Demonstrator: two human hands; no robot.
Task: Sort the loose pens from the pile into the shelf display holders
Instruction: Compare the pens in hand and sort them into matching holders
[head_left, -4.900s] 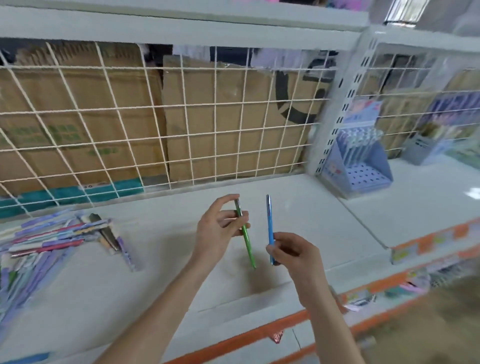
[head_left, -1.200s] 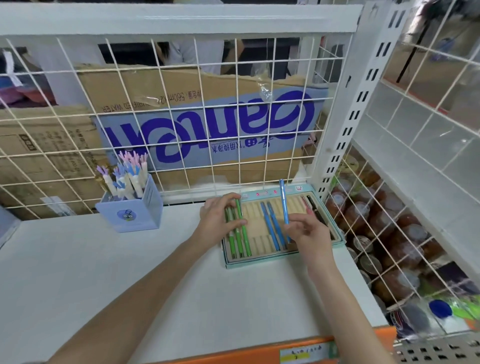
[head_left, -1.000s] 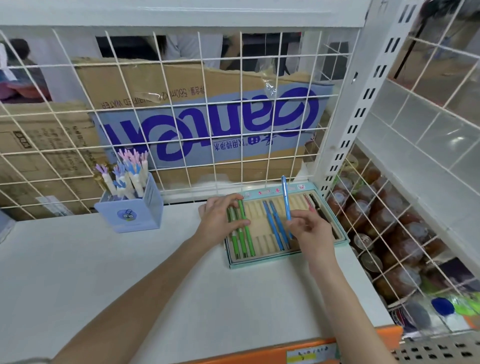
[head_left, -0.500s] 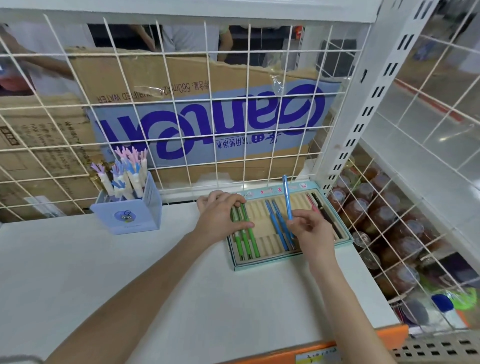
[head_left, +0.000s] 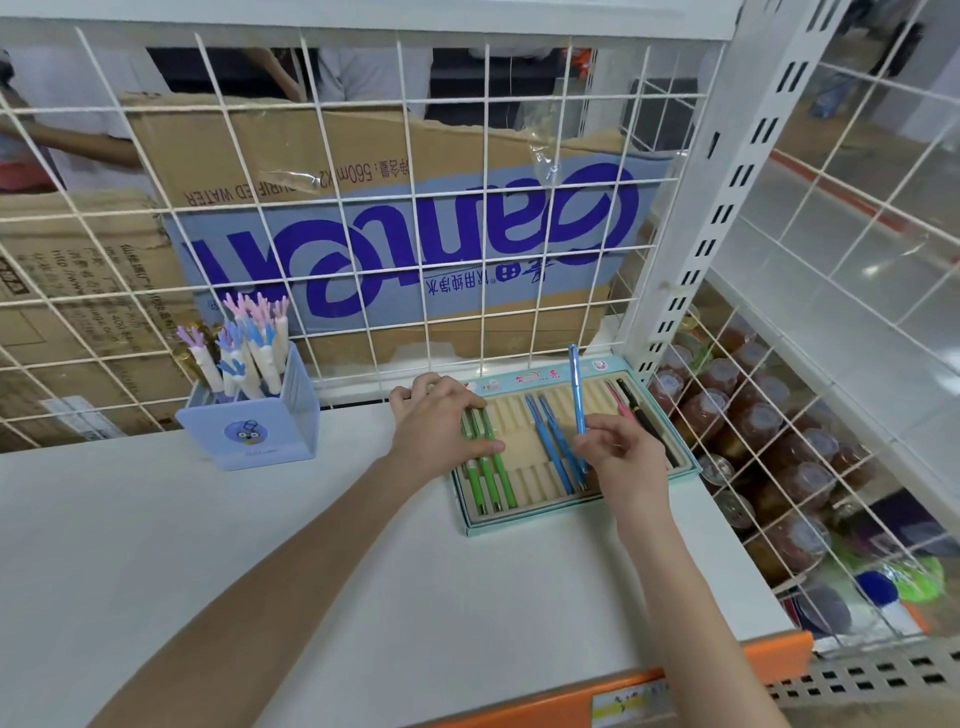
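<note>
The tray (head_left: 571, 512) on the shelf (head_left: 260, 571) holds 3 green pens (head_left: 491, 480) under the flat, relaxed left hand (head_left: 441, 428), plus 2 blue pens (head_left: 553, 452). The right hand (head_left: 621, 454) pinches a blue pen (head_left: 575, 387) upright above it. A box (head_left: 249, 431) of pens stands left, before the wire grid (head_left: 395, 218).

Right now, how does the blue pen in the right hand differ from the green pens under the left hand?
The blue pen stands nearly upright, pinched by the right hand above the pen tray; the green pens lie flat in its slots. The left hand presses those down. Colour differs; both look like slim pens.
</note>
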